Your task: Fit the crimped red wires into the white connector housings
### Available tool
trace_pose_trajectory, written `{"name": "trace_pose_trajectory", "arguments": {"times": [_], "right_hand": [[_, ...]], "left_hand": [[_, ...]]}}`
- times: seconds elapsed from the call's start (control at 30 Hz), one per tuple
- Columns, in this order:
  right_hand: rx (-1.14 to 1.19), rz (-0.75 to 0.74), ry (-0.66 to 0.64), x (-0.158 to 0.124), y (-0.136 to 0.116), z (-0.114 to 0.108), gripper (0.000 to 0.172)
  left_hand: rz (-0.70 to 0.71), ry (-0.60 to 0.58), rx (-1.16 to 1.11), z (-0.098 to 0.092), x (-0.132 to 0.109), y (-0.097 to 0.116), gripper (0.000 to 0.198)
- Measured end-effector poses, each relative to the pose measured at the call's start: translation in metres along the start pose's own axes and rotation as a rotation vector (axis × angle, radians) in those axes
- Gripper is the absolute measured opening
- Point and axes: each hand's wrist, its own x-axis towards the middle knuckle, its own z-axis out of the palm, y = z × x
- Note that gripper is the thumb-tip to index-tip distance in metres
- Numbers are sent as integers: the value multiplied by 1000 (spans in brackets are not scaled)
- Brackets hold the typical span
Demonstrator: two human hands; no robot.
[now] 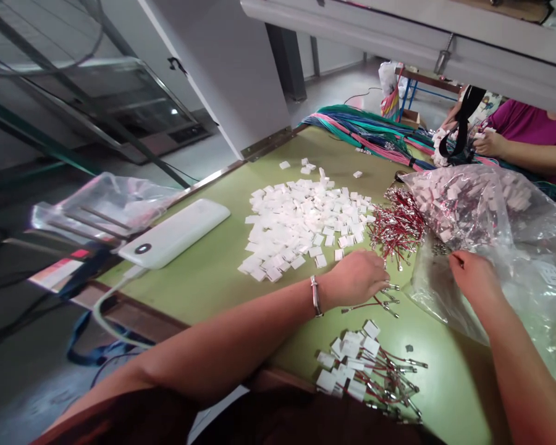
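My left hand (358, 277), a bracelet at its wrist, is closed with its fingertips turned down beside a few loose red wires with metal terminals (389, 300). What it holds, if anything, is hidden. My right hand (475, 275) is closed in a pinch at the clear plastic bag (445, 303); I cannot make out what lies between its fingers. A tangled heap of red terminal wires (398, 225) lies between and beyond the hands. Left of it spreads a large pile of white plastic connector housings (296, 222). Closer to me lie white housings with red wires attached (352, 358).
A white power bank (180, 232) with a cable lies at the green table's (204, 290) left edge. A bag full of white pieces (477, 198) stands at right. Cable bundles (366, 133) run along the back, near a co-worker's hand (491, 143). A beam (398, 37) hangs overhead.
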Motion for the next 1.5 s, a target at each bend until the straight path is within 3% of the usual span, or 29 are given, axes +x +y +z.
{"name": "trace_pose_trajectory", "arguments": {"times": [0.13, 0.33, 0.53, 0.7, 0.83, 0.97, 1.07, 1.3, 1.5], "right_hand": [[-160, -87, 141, 7, -3, 22, 33], [-297, -186, 166, 13, -5, 42, 38], [-291, -278, 154, 2, 0, 40, 26], [-251, -326, 149, -9, -1, 26, 26], [-13, -294, 200, -12, -11, 10, 27], [418, -322, 65, -26, -42, -1, 26], [605, -299, 12, -39, -65, -2, 24], [865, -82, -118, -46, -76, 5, 21], [889, -174, -87, -44, -78, 7, 17]], "left_hand": [[21, 59, -45, -3, -1, -4, 33], [31, 120, -110, -6, -2, -2, 33], [14, 182, -218, -10, -3, 0, 28], [-43, 308, -408, -14, -3, -1, 27], [-108, 325, -513, -19, -3, -1, 27], [-157, 180, -491, -17, -2, 2, 24], [-168, 110, -460, -9, -1, 4, 25], [-161, 71, -444, -3, -1, 6, 28], [-153, 54, -402, -3, -2, 5, 27]]}}
